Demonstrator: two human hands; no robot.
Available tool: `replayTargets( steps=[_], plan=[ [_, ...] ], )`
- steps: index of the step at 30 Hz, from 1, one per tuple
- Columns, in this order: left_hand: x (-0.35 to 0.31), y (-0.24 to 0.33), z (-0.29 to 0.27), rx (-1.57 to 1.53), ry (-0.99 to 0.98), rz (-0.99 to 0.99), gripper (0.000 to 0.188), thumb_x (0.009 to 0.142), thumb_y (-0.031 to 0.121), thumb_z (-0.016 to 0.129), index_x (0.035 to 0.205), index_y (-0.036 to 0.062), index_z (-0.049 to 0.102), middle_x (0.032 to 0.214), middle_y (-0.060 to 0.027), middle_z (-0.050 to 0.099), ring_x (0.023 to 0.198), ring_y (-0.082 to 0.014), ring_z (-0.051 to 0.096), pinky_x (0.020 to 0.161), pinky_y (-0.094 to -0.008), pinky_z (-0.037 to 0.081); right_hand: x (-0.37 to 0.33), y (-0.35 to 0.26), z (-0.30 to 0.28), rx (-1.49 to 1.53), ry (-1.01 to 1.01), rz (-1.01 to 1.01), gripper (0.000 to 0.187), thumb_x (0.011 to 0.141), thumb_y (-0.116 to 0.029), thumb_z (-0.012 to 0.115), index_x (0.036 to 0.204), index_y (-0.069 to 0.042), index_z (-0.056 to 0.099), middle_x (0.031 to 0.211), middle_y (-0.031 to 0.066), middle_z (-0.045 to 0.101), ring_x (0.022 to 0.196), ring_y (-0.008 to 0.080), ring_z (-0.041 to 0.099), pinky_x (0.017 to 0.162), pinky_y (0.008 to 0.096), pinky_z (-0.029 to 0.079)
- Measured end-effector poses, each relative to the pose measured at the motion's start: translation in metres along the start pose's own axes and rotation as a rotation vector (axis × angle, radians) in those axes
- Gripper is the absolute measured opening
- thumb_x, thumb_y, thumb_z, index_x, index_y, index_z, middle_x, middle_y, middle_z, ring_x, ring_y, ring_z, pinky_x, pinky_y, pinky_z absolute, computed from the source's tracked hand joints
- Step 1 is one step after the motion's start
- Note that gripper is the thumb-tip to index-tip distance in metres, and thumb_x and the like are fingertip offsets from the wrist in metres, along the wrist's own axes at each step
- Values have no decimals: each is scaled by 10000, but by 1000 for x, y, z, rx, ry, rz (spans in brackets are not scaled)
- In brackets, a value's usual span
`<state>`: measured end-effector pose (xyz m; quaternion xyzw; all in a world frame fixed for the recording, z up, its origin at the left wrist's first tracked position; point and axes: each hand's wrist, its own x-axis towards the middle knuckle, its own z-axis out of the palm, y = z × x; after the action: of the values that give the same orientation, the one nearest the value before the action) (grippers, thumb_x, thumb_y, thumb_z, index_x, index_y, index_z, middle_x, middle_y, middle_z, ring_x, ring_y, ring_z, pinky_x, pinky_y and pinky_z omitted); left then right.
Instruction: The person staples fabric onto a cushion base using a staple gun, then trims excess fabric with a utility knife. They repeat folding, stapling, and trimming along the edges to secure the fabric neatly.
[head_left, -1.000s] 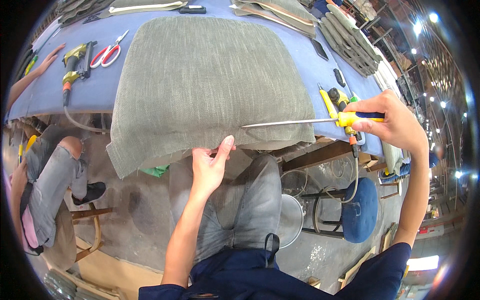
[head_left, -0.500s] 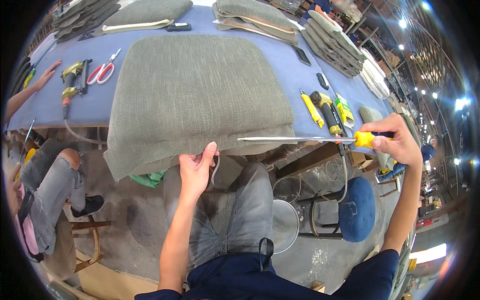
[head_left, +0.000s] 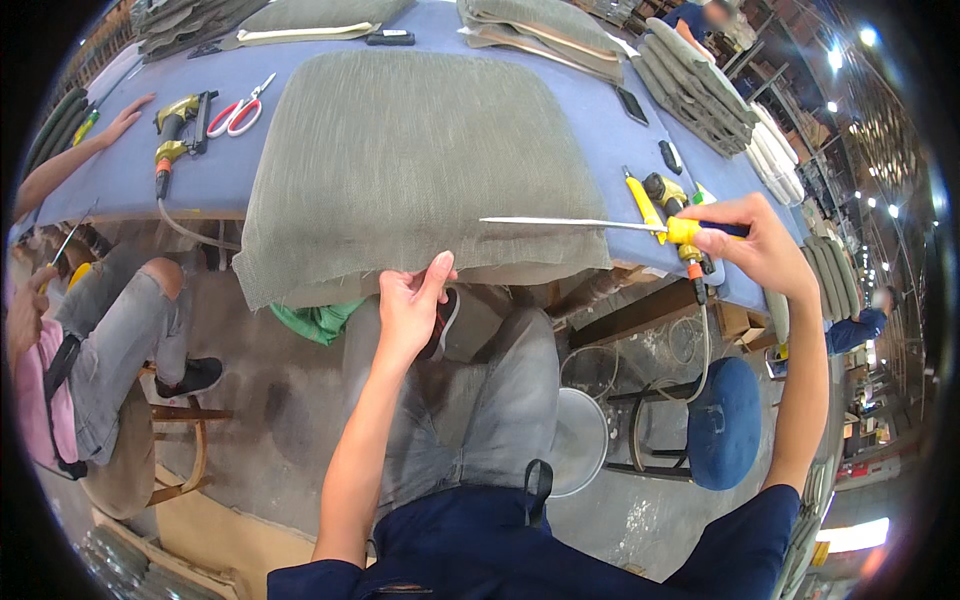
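My left hand (head_left: 412, 300) is pinching the squarish grey woven pad (head_left: 420, 160) by its frayed edge on the blue cloth table (head_left: 620, 148), my right hand (head_left: 752, 240) is gripping a long yellow-handled metal spike (head_left: 683, 231), and the top is looking done, the edge not.

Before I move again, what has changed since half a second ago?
Your right hand has moved forward with the yellow-handled tool; its tip now appears farther in from the front edge of the grey cushion. You took hold of nothing new and let nothing go: your left hand still pinches that edge. The scissors look unmoved; only the view shifted.
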<state>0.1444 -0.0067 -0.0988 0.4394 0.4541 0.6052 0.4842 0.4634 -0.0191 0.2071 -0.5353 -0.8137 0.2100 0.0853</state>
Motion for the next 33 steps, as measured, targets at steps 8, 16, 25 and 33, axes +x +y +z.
replayTargets(
  steps=[8,16,25,33],
  plan=[
    [-3,5,3,-97,20,-13,412,979,365,754,847,-25,769,690,-2,661,595,-42,499,529,-246,382,27,-14,8,-180,13,-104,306,890,-177,795,1137,3,775,915,102,772,728,112,665,693,279,531],
    [-2,4,2,-140,-11,-32,337,986,307,749,909,-21,767,780,-28,710,628,-60,541,577,-247,439,41,-22,6,-194,-29,40,325,869,-186,812,1134,-1,777,978,129,780,796,149,698,777,294,552],
    [0,9,-1,-90,-9,-43,347,995,304,739,858,-14,759,813,-52,720,647,-89,571,607,-268,476,63,-16,0,-491,-287,137,532,850,-291,813,1317,-76,674,1139,158,692,1120,274,636,960,392,491],
    [-11,19,-26,-2,-184,-17,362,1047,276,648,892,-42,721,749,-47,655,692,-114,607,681,-288,503,105,-13,0,-985,-229,99,471,844,-299,821,1257,-122,678,1097,161,712,1069,352,691,924,456,548]
  ],
)
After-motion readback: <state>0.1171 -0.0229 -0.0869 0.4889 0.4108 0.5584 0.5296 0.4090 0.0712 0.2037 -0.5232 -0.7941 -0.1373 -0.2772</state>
